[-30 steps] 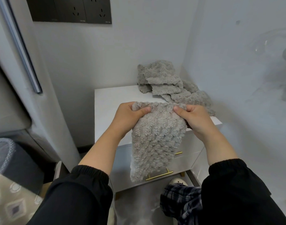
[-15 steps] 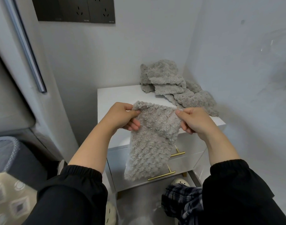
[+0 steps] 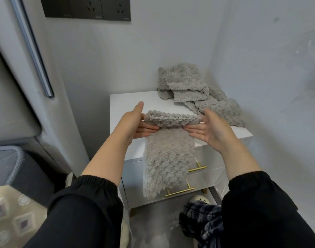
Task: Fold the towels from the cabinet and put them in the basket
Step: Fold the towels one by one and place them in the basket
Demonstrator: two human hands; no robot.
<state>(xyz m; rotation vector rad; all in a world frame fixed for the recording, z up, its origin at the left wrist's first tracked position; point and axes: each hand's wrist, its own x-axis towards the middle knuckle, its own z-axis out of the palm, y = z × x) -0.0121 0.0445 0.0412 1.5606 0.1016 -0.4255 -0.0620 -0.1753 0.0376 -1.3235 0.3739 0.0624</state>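
Cabinet (image 3: 128,104) stood in room corner, walls behind and right. Towel pile (image 3: 187,83) sat on back right corner of cabinet top. Held towel (image 3: 169,158) stretched between left hand (image 3: 135,123) and right hand (image 3: 213,128) above front edge, hanging before drawer fronts (image 3: 135,176). Basket (image 3: 17,154) down left of cabinet. Socket panel (image 3: 87,8) on wall above.
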